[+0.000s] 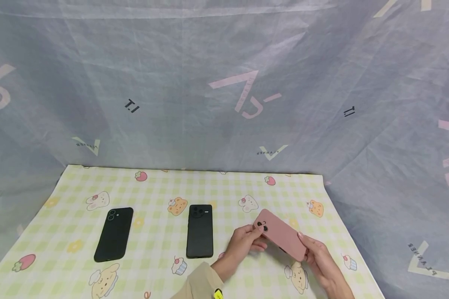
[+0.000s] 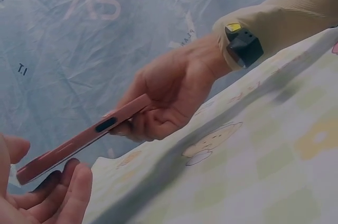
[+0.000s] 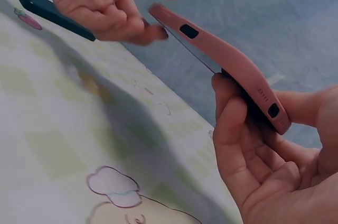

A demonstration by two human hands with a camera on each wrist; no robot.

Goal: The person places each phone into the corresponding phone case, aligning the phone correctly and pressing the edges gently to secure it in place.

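A phone in a pink case [image 1: 282, 236] is tilted above the table, its camera lenses toward my left hand [image 1: 241, 245]. With thumb and fingers, my right hand [image 1: 321, 261] grips the opposite end. In the right wrist view, the case's side [image 3: 227, 52] shows two dark cutouts and looks bowed, with a dark part beneath near the right fingers. The left hand [image 3: 97, 5] is around the other end, fingers loosely bent and thumb apart from the case. From the left wrist view, the case edge [image 2: 63, 147] lies between the left thumb and fingers.
A black phone [image 1: 200, 236] lies back up left of my hands, with another black phone [image 1: 114, 234] farther left. The tabletop has a green checked cloth [image 1: 153, 232] with cartoon prints. A grey-blue curtain [image 1: 172, 83] hangs behind and at the sides.
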